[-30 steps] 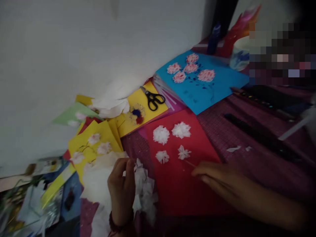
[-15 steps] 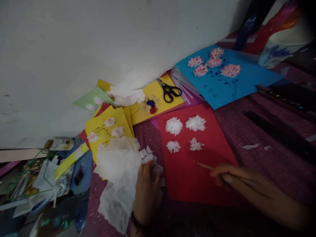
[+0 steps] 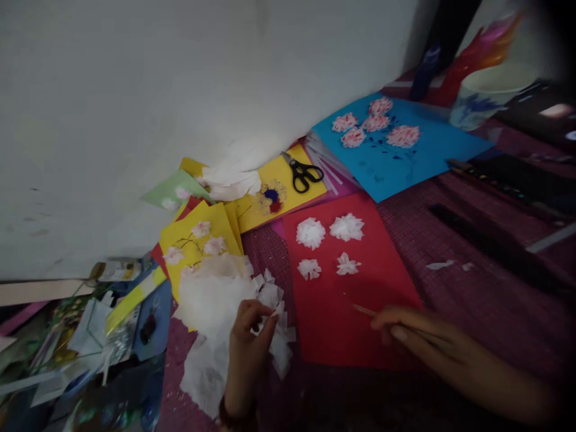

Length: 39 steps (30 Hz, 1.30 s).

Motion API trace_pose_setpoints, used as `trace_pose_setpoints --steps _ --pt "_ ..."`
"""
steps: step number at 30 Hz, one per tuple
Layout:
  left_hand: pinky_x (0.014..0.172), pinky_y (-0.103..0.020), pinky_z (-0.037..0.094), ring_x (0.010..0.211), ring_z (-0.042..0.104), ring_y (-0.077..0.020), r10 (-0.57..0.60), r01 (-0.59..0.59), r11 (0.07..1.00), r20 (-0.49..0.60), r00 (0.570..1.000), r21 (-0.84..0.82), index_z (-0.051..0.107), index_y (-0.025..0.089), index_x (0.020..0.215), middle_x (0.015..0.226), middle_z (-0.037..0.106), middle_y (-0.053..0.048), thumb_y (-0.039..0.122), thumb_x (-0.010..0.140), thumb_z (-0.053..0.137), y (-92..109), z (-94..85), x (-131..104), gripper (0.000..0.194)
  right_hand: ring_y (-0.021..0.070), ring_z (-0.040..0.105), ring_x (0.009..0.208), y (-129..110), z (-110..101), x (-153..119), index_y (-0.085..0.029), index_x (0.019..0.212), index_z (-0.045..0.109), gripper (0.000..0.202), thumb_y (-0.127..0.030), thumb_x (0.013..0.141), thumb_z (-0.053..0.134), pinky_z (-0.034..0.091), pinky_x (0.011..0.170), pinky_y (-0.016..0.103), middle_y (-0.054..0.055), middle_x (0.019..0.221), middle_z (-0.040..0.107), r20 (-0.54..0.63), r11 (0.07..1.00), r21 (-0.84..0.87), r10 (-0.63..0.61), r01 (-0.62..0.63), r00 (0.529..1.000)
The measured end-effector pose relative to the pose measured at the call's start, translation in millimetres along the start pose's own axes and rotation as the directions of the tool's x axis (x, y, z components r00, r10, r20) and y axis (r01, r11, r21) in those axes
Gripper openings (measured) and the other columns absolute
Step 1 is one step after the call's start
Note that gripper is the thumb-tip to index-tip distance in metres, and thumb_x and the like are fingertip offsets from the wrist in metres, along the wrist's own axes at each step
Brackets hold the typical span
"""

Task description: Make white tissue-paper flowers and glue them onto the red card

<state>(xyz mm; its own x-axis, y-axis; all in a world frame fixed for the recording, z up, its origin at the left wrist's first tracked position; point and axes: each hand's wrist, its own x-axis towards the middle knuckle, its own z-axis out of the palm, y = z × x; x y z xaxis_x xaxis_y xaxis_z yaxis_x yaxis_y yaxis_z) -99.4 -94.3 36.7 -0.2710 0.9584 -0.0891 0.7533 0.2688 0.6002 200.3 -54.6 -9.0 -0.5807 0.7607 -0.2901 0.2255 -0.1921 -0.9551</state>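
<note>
My left hand (image 3: pixel 249 345) pinches a small piece of white tissue paper (image 3: pixel 276 309) between thumb and forefinger. Beneath and beside it lie a pile of small tissue pieces (image 3: pixel 270 294) and larger white tissue sheets (image 3: pixel 211 300). My right hand (image 3: pixel 414 333) is closed around a thin wooden stick (image 3: pixel 363 309), its tip pointing left over a red sheet of paper (image 3: pixel 333 336). Two fuller white paper flowers (image 3: pixel 310 233) and two smaller ones (image 3: pixel 347 264) sit on the red sheet's upper half.
Black-handled scissors (image 3: pixel 302 173) rest on yellow paper (image 3: pixel 310 195) by the wall. A blue sheet (image 3: pixel 432 162) with pink-white flowers lies at the back right, near a paper cup (image 3: pixel 483 99). Yellow flower sheets (image 3: pixel 225 225) and cluttered craft supplies (image 3: pixel 90 336) occupy the left.
My left hand has lifted from the tissue pile and now pinches a small piece. The stick in my right hand has stayed above the red sheet. The view has shifted slightly.
</note>
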Motion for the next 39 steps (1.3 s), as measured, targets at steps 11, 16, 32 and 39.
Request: trace_pose_setpoints --steps 11,16,32,39 --pt "0.052 -0.020 0.036 0.056 0.050 -0.0118 0.049 0.035 0.975 0.363 0.931 -0.221 0.062 0.016 0.066 0.058 0.056 0.002 0.029 0.078 0.058 67.8 60.2 34.3 0.018 0.0133 0.063 0.089 -12.3 -15.2 -13.0 -0.028 0.109 0.058 0.022 -0.027 0.097 0.039 0.048 0.080 0.024 0.000 0.097 0.066 -0.149 0.974 -0.164 -0.179 0.154 0.973" --pt "0.063 -0.023 0.036 0.065 0.050 -0.0130 0.135 -0.078 0.976 0.285 0.949 -0.202 0.061 0.017 0.065 0.066 0.056 0.001 0.022 0.077 0.055 70.2 84.7 53.5 0.014 0.0166 0.061 0.098 -14.4 -12.6 -11.4 -0.026 0.109 0.057 0.023 -0.020 0.095 0.041 0.047 0.082 0.026 0.003 0.104 0.066 -0.165 0.931 -0.276 -0.291 0.239 0.942" --pt "0.054 -0.020 0.038 0.056 0.047 -0.0102 -0.002 0.116 0.922 0.295 0.956 -0.369 0.059 0.017 0.070 0.060 0.054 0.004 0.032 0.080 0.061 70.1 90.3 27.5 0.018 0.0148 0.058 0.093 -19.9 -8.4 1.6 -0.022 0.108 0.058 0.021 -0.020 0.096 0.041 0.044 0.084 0.027 0.003 0.099 0.064 0.042 0.918 -0.272 -0.288 0.288 0.957" --pt "0.065 -0.025 0.045 0.068 0.060 -0.0151 0.183 -0.163 0.981 0.231 0.956 -0.105 0.064 0.018 0.083 0.075 0.066 -0.001 0.010 0.078 0.049 67.7 104.6 37.4 0.017 0.0183 0.059 0.088 -21.7 -6.6 7.8 -0.020 0.105 0.060 0.024 -0.019 0.096 0.038 0.045 0.079 0.032 0.005 0.097 0.064 0.047 0.899 -0.357 -0.252 0.252 0.967"
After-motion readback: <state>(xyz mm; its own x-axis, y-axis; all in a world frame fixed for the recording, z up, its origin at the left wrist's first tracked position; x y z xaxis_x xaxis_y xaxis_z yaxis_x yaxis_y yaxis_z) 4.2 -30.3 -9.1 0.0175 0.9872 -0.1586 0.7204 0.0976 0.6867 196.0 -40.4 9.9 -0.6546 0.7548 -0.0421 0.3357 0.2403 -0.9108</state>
